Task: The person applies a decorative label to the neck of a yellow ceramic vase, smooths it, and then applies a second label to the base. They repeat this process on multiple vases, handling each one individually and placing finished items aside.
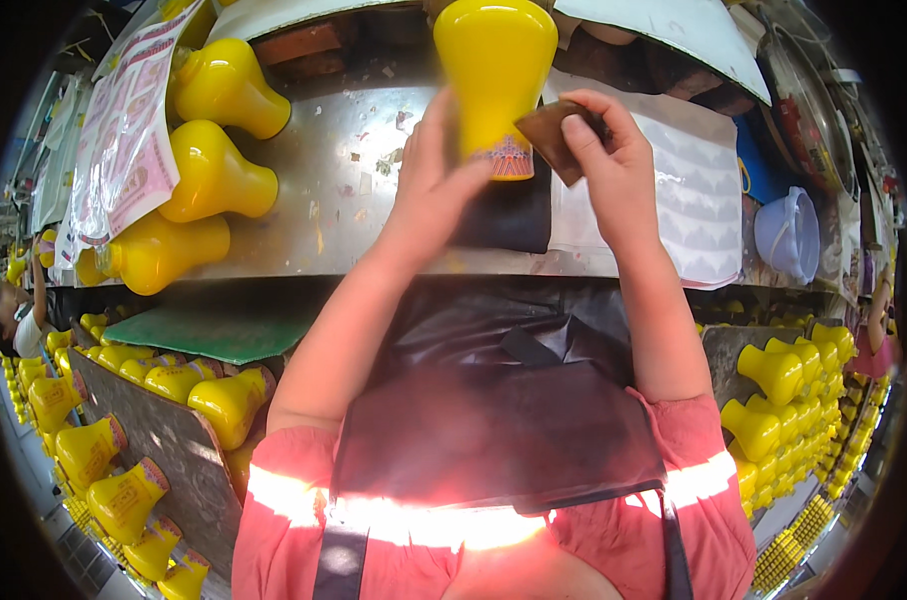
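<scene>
A glossy yellow vase (496,60) lies on its side at the far middle of the metal worktable, its narrower end toward me. A patterned pink and blue band (511,158) circles that end. My left hand (434,185) is curved round the vase's left side, thumb near the band; its fingertips are blurred. In my right hand (614,150) is a thin brown scraper-like piece (552,138), pinched between thumb and fingers. The piece's edge is close to the vase's right side; I cannot tell if they touch. A black pad (519,220) lies under the vase.
Several plain yellow vases (219,170) lie at the table's left beside a hanging printed sheet (124,140). White decal-like sheets (689,190) and a pale blue bucket (787,235) are at the right. Boards with many vases (124,500) flank me. Other people show at both edges.
</scene>
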Demonstrator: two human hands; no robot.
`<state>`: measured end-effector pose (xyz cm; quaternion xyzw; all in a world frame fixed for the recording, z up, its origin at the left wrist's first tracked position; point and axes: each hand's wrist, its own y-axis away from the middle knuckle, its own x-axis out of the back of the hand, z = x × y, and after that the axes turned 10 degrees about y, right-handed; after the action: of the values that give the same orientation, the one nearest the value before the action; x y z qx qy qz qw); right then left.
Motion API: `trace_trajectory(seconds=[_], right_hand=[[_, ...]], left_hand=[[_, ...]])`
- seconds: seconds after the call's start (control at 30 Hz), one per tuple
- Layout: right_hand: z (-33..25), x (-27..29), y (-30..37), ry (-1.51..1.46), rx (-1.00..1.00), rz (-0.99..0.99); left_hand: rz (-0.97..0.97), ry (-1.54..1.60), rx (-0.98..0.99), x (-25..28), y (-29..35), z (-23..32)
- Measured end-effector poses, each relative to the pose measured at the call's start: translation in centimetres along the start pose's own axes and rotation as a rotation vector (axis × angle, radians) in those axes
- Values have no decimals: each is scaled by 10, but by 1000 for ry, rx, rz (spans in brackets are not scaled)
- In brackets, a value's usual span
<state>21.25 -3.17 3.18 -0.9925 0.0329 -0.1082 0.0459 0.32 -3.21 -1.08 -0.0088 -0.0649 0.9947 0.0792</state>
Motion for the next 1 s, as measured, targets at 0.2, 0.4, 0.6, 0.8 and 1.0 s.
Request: trace_trajectory(seconds=[0.2,0.4,0.6,0.8,1.0], right_hand=[[-7,-4,7,305,-205,-244],[-10,-11,3,466,-155,-330],[-12,-8,1,493,-139,-339],[-9,-7,1,502,-172,-381],[-7,1,-3,265,-215,-354]], left_hand=[[24,-409,-146,-10,-1,6],[1,-448,-124,-17,0,13],[8,-390,-130,-13,-2,7],[35,-276,-143,-6,0,-7],[12,23,7,1,4,-12]])
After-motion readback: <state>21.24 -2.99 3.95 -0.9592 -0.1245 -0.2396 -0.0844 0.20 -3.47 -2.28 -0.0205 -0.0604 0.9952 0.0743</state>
